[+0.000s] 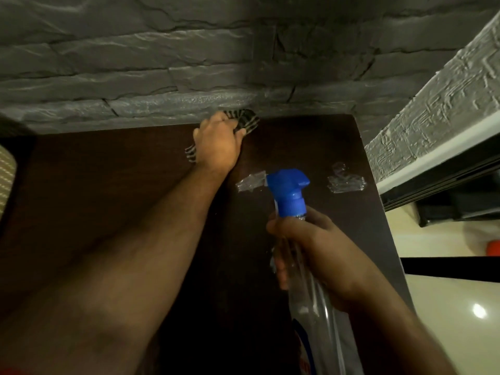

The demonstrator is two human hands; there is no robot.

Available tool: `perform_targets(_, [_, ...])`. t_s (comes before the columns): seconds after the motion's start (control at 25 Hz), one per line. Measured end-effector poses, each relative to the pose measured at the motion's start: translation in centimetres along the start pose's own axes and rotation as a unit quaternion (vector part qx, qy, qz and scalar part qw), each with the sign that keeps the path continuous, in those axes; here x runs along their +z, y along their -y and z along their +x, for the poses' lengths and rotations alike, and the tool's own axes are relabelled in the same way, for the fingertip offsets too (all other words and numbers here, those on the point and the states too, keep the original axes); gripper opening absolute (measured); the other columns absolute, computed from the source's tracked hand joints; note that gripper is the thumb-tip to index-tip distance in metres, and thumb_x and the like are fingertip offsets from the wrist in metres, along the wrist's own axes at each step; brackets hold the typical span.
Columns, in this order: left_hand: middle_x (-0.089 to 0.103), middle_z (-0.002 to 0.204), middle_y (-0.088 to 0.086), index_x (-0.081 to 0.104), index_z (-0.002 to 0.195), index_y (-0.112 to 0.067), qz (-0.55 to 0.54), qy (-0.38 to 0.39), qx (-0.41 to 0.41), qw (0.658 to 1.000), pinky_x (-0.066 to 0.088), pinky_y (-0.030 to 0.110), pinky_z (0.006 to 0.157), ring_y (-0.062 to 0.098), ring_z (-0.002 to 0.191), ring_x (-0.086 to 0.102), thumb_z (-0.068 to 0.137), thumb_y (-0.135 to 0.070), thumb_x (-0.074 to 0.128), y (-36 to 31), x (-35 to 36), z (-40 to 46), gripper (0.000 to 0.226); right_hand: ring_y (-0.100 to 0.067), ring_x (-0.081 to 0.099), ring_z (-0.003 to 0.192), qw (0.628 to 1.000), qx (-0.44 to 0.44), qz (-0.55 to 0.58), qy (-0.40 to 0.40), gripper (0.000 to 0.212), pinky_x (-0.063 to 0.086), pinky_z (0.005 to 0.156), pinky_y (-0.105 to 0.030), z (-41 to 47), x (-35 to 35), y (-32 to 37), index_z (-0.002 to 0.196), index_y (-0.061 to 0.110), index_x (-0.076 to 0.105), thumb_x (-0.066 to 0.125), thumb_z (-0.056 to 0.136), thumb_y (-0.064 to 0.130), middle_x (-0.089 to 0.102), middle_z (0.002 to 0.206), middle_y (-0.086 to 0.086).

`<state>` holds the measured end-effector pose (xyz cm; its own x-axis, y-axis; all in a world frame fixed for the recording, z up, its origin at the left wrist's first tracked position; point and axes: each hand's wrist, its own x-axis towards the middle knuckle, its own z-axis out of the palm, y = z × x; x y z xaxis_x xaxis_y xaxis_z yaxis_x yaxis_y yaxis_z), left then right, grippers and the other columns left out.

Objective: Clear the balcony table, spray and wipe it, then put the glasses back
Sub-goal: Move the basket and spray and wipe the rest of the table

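Note:
The dark brown table (pixel 108 201) fills the middle of the view and reaches a grey stone wall. My left hand (pixel 216 142) grips a black-and-white striped cloth (pixel 246 121) and presses it on the tabletop at the far edge by the wall. Closer to me, my right hand (pixel 305 247) holds a clear spray bottle (pixel 316 315) by its neck. Its blue trigger head (pixel 288 189) points left over the table. No glasses are in view.
Two patches of clear tape or plastic stick to the tabletop, one (pixel 250 182) beside the spray head and one (pixel 346 181) near the right edge. A textured grey wall (pixel 433 104) and a dark sliding-door frame (pixel 443 182) stand right. A woven chair (pixel 6 180) sits left.

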<state>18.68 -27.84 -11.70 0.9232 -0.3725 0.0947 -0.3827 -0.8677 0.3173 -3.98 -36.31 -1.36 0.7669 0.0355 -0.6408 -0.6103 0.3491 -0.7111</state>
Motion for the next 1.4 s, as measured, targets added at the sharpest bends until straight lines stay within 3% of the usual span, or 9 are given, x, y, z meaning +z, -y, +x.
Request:
perform_targets(0.12, [0.055, 0.113, 0.002, 0.064, 0.115, -0.019, 0.013, 0.035, 0.090, 0.995, 0.036, 0.039, 0.087, 0.024, 0.105, 0.049, 0.093, -0.038, 0.053, 4.4, -1.3, -3.1, 0.031, -0.027, 0.052, 0.049, 1.000, 0.006, -0.008, 0.005, 0.033, 0.046, 0.054, -0.037, -0.3, 0.5, -0.3, 0.112, 0.015, 0.051, 0.066, 0.084, 0.023, 0.056, 0.063, -0.015])
perform_targets(0.24, [0.057, 0.113, 0.005, 0.065, 0.116, -0.015, 0.016, -0.020, 0.003, 1.000, 0.039, 0.042, 0.089, 0.028, 0.104, 0.051, 0.093, -0.037, 0.054, 8.4, -2.7, -3.4, 0.033, -0.026, 0.053, 0.048, 1.000, 0.014, -0.005, -0.002, 0.029, 0.047, 0.053, -0.034, -0.9, 0.6, -0.4, 0.111, 0.016, 0.050, 0.064, 0.086, 0.020, 0.056, 0.062, -0.015])
perform_targets(0.36, [0.057, 0.118, 0.008, 0.064, 0.119, -0.014, 0.022, -0.025, -0.041, 0.999, 0.038, 0.043, 0.091, 0.031, 0.109, 0.050, 0.094, -0.038, 0.052, 6.8, -1.9, -1.7, 0.037, -0.025, 0.053, 0.049, 1.000, 0.014, -0.013, -0.016, 0.028, 0.047, 0.053, -0.035, -1.0, 0.7, -0.3, 0.111, 0.016, 0.050, 0.063, 0.086, 0.020, 0.056, 0.064, -0.015])
perform_targets(0.68, [0.056, 0.117, 0.004, 0.064, 0.120, -0.016, -0.023, -0.004, 0.017, 1.000, 0.036, 0.040, 0.090, 0.026, 0.110, 0.049, 0.093, -0.042, 0.054, 5.3, -1.3, -1.6, 0.039, -0.026, 0.053, 0.058, 0.994, -0.052, -0.036, -0.085, 0.018, 0.049, 0.055, -0.035, -1.3, 2.2, -0.9, 0.102, 0.016, 0.055, 0.064, 0.085, 0.016, 0.054, 0.066, -0.010])
perform_targets(1.0, [0.053, 0.123, 0.001, 0.060, 0.124, -0.020, -0.016, 0.043, 0.034, 0.998, 0.034, 0.038, 0.094, 0.022, 0.113, 0.047, 0.095, -0.044, 0.048, 3.0, -1.4, -2.4, 0.040, -0.029, 0.053, 0.056, 0.994, -0.043, -0.037, -0.093, 0.023, 0.049, 0.053, -0.035, -1.7, 2.8, -1.0, 0.108, 0.013, 0.052, 0.061, 0.087, 0.018, 0.055, 0.068, -0.016])
perform_targets(1.12, [0.050, 0.120, -0.002, 0.059, 0.122, -0.023, -0.020, 0.120, 0.180, 0.976, 0.031, 0.035, 0.090, 0.018, 0.110, 0.045, 0.095, -0.041, 0.047, 0.0, -1.8, -7.0, 0.035, -0.031, 0.053, 0.054, 0.993, -0.054, -0.025, -0.099, 0.024, 0.047, 0.053, -0.038, -1.9, 3.1, -1.1, 0.108, 0.010, 0.052, 0.060, 0.087, 0.018, 0.055, 0.066, -0.018])
perform_targets(1.2, [0.054, 0.116, -0.003, 0.063, 0.119, -0.023, -0.041, 0.123, 0.271, 0.954, 0.033, 0.036, 0.086, 0.018, 0.107, 0.048, 0.093, -0.041, 0.050, 2.2, -2.3, -11.0, 0.035, -0.030, 0.053, 0.054, 0.994, -0.054, -0.012, -0.091, 0.021, 0.048, 0.053, -0.037, -2.1, 2.8, -0.8, 0.107, 0.011, 0.052, 0.060, 0.087, 0.017, 0.055, 0.064, -0.015])
perform_targets(1.28, [0.060, 0.112, 0.000, 0.067, 0.114, -0.021, -0.031, 0.089, 0.237, 0.967, 0.036, 0.039, 0.085, 0.023, 0.104, 0.053, 0.091, -0.042, 0.050, 6.5, -3.2, -10.0, 0.036, -0.029, 0.053, 0.055, 0.995, -0.053, -0.001, -0.083, 0.022, 0.049, 0.054, -0.036, -2.3, 2.1, -0.5, 0.106, 0.012, 0.052, 0.061, 0.087, 0.018, 0.054, 0.064, -0.014])
perform_targets(1.4, [0.059, 0.113, 0.005, 0.066, 0.115, -0.015, -0.007, 0.048, 0.058, 0.997, 0.035, 0.039, 0.087, 0.028, 0.106, 0.051, 0.093, -0.039, 0.054, 7.0, -2.4, -2.6, 0.035, -0.028, 0.052, 0.054, 0.995, -0.052, -0.010, -0.089, 0.021, 0.048, 0.052, -0.034, -2.4, 1.9, -0.3, 0.105, 0.011, 0.052, 0.061, 0.087, 0.017, 0.053, 0.065, -0.015])
